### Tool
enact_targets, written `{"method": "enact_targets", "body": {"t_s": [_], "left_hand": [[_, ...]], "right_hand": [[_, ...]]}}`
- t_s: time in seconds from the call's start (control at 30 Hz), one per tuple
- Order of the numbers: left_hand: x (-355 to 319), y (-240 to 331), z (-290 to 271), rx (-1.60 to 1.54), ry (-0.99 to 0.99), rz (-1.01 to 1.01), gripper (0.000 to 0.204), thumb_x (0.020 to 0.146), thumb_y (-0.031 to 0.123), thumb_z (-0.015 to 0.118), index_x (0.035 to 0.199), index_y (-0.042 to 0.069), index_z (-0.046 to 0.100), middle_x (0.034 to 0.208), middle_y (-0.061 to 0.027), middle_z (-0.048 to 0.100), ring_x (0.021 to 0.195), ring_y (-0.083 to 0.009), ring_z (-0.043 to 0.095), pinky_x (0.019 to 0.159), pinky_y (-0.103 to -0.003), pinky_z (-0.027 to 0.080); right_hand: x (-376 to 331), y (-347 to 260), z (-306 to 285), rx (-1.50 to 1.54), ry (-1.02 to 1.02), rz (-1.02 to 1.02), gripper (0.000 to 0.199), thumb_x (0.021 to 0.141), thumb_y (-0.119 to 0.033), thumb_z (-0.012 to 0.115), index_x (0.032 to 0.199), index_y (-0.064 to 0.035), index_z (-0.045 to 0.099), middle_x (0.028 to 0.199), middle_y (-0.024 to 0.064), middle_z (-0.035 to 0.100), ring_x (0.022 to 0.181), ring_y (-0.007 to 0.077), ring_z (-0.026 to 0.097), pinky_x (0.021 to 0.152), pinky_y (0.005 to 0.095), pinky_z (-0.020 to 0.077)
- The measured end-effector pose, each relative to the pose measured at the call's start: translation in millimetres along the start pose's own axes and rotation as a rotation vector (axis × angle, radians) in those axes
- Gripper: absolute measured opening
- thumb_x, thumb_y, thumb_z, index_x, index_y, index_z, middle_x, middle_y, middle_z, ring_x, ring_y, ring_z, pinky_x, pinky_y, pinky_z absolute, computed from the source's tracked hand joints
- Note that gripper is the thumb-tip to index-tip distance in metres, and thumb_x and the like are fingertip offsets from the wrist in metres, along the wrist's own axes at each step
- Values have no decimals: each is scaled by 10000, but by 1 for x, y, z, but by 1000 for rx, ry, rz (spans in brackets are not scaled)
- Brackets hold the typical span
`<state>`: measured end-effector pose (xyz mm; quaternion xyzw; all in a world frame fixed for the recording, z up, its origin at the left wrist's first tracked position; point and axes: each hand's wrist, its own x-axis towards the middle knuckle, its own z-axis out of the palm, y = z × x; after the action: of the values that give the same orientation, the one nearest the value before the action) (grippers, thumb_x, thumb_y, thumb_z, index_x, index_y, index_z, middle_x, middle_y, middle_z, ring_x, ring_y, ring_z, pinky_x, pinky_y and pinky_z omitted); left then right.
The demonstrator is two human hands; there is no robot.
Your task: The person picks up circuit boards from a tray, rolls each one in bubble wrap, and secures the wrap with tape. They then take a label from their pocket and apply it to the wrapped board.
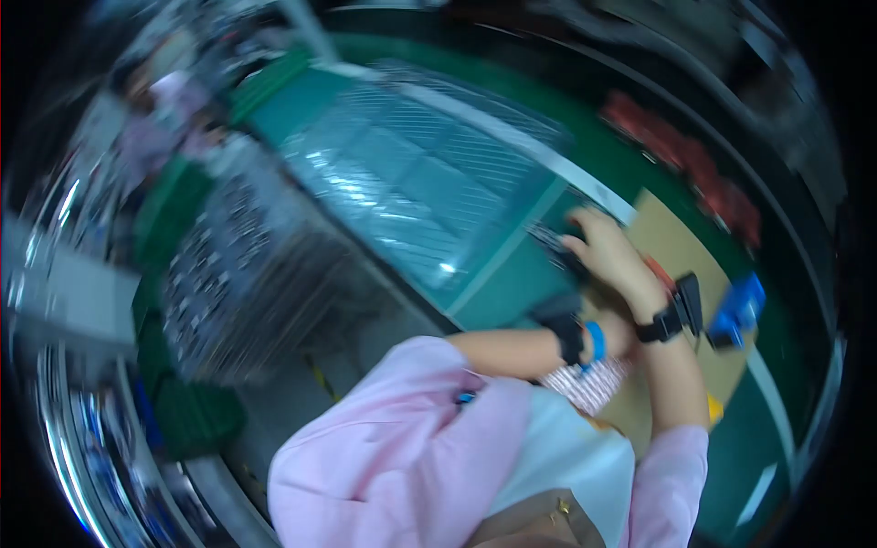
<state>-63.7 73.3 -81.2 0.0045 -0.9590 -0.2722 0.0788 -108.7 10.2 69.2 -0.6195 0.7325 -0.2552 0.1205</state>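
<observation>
My right hand (607, 248) reaches over the green table, thumb and forefinger apart, beside a cluster of small dark parts (551, 239). Blur hides whether it touches them. A black band (661, 325) circles that wrist. My left hand (618, 334) lies lower, mostly hidden behind my right wrist, so its fingers do not show. Its wrist carries a black band and a blue band (596, 341). Just below it is a pink-and-white patterned piece (589, 384). Under both hands spreads a tan cardboard sheet (681, 233). Close to my right wrist are a black upright object (689, 303) and something orange-red (658, 272).
Clear plastic trays (393, 178) cover the table's far left. Left of it stands a tall stack of grey trays (260, 283) bearing small parts, near green bins (196, 416). A blue object (738, 309) sits right; red items (685, 160) line the far side. Another person (164, 128) is upper left.
</observation>
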Motion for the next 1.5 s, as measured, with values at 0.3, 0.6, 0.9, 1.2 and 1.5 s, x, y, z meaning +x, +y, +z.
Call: {"method": "enact_targets", "body": {"t_s": [0.3,0.6,0.9,1.2,1.5], "left_hand": [[11,6,-3,-849,223,26,421,915,251,570,1302,104,493,1263,-116,537,1156,-222,503,1001,-348,399],[-19,38,-105,-1386,236,-132,291,882,121,608,1157,61,535,1173,-79,561,1097,-156,509,935,-331,438],[0,44,-96,-601,583,-65,302,813,125,598,1101,42,563,1115,-114,570,1046,-285,529,900,-402,419],[10,18,-82,-46,375,-25,193,816,29,480,994,-26,530,868,-203,548,821,-335,573,714,-445,472],[-5,30,-97,171,349,109,406,792,36,494,1185,-63,516,1171,-159,516,989,-294,516,848,-378,455]], "right_hand": [[41,-25,42,0,-205,226,356,723,-129,756,976,45,575,1040,209,611,971,366,589,792,378,471],[31,-37,-14,1613,-133,162,225,877,-111,597,1061,10,553,1143,187,614,1138,301,579,960,407,474],[-16,-10,-47,2233,78,28,201,932,-69,502,1123,-5,507,1086,168,614,1057,263,607,947,439,478],[-72,49,-92,1429,386,276,120,959,-214,544,1018,-110,545,858,-1,561,709,98,512,630,259,433],[-113,66,-103,803,180,710,207,889,-25,552,1090,11,587,896,23,626,736,81,590,642,218,468]]}}
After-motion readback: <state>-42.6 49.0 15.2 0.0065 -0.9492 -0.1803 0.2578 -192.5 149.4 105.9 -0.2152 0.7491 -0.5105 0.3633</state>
